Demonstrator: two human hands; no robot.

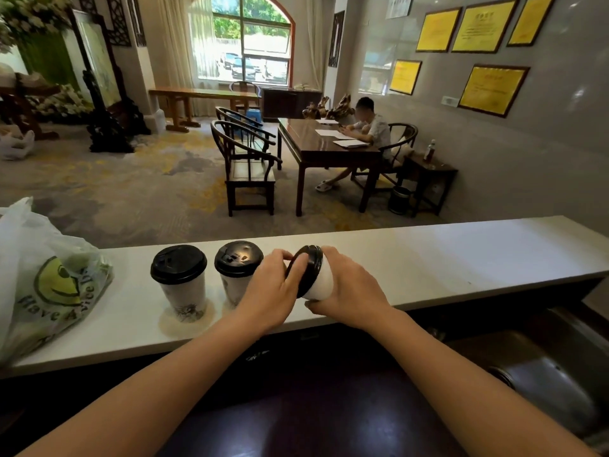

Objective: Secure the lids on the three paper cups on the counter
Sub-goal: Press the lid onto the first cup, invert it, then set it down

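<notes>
A person stands behind a long white counter [461,252], seen from a head-worn camera looking down over both bare forearms. Three white paper cups sit in a row near the counter's middle. The leftmost cup [184,291] stands upright with its black lid [178,263] on top. Just right of it, a second cup [234,288] also stands upright with a black lid [239,258] on it, partly hidden behind the person's left hand.

The third cup [321,282], right of the second, is tipped over toward the left, so its black lid [308,268] faces sideways. The right hand [349,288] is wrapped around this cup's white body, fingers curled over the top and thumb underneath. The left hand [276,288] presses against the lid, fingers laid across its face and rim. Whether the lid is fully seated cannot be told.

At the counter's left end lies a clear plastic bag [49,278] printed with a yellow smiley face. Below the counter's right end, a dark metal sink [543,367] is set lower down. Beyond the counter, a carpeted room holds dark wooden chairs [247,159] and a table [326,143] where a seated person [372,127] leans over papers.
</notes>
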